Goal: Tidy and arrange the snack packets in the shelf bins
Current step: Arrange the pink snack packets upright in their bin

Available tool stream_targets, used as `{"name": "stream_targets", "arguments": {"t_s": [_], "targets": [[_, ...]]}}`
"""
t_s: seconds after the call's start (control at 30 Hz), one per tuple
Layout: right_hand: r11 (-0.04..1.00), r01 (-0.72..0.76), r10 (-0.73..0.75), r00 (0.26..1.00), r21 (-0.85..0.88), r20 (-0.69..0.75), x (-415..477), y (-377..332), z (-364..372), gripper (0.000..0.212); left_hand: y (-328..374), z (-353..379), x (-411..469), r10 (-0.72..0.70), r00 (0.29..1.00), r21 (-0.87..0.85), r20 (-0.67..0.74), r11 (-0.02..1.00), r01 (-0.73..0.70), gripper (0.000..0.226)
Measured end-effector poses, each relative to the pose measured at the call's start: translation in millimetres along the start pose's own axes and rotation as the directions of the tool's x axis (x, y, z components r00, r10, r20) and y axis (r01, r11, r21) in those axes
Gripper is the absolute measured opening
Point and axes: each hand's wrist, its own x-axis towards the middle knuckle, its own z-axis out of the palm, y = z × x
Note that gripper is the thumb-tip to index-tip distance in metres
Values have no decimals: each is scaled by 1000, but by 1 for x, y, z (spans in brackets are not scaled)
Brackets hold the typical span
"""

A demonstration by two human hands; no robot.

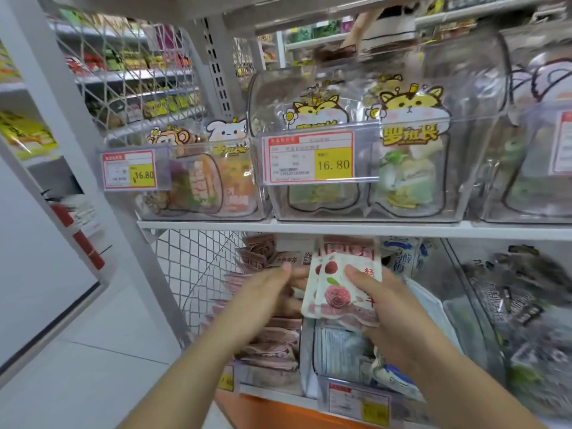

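Note:
My right hand (pixel 382 308) grips a small stack of white snack packets (pixel 335 289) printed with red fruit, held upright in front of the lower shelf. My left hand (pixel 272 292) reaches in beside them with fingers extended, its fingertips touching the packets' left edge. Below and behind my left hand, pink-brown packets (pixel 272 345) lie piled in the lower left bin. Blue-and-white packets (pixel 343 351) fill the bin under my right hand.
The upper shelf (pixel 340 227) carries clear bins (pixel 356 144) with cartoon stickers and 16.80 price tags. A wire mesh side panel (pixel 192 274) closes the shelf's left end. A red fire extinguisher (pixel 77 230) stands at the left. Dark packets (pixel 520 292) fill the lower right bin.

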Motion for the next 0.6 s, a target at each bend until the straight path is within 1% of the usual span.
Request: {"name": "stream_targets", "arguments": {"t_s": [0.03,0.07,0.1,0.13,0.17,0.2,0.23,0.27,0.33,0.4,0.47,0.53,0.6], "targets": [[999,30,-31,998,-16,-51,3,-3,-2,31,-4,-10,13,25,991,126,-130,992,-8,29],[998,61,-63,993,-21,-101,6,-6,-4,39,-7,-19,28,61,969,234,-241,972,-3,26],[996,92,-93,986,-15,-141,9,-8,-6,48,-13,-25,43,103,949,330,-299,944,1,24],[993,119,-119,978,-11,-173,14,-9,-9,51,-20,-29,59,160,940,426,-300,904,-18,25],[990,140,-141,971,-16,-193,18,-8,-10,47,-30,-32,76,227,940,534,-254,844,-59,23],[989,147,-149,969,-26,-195,22,-7,-11,41,-39,-33,92,271,946,638,-178,764,-99,21],[989,144,-148,970,-33,-195,25,-6,-12,37,-49,-32,105,269,957,724,-105,681,-111,20],[989,142,-149,971,-48,-188,28,-4,-13,36,-57,-32,116,227,972,786,-65,611,-90,22],[987,137,-149,974,-81,-170,31,-2,-13,46,-64,-34,131,104,992,844,-72,536,5,26],[986,126,-142,977,-110,-157,35,0,-14,61,-67,-35,142,-3,997,841,-77,536,67,27],[985,111,-130,982,-135,-140,38,2,-15,66,-66,-35,149,-110,992,841,-68,529,116,32],[984,101,-122,983,-145,-138,42,4,-18,63,-66,-34,155,-202,975,839,-95,511,188,42],[986,99,-117,984,-133,-135,45,5,-22,50,-69,-33,161,-225,965,819,-136,523,238,46]]}}
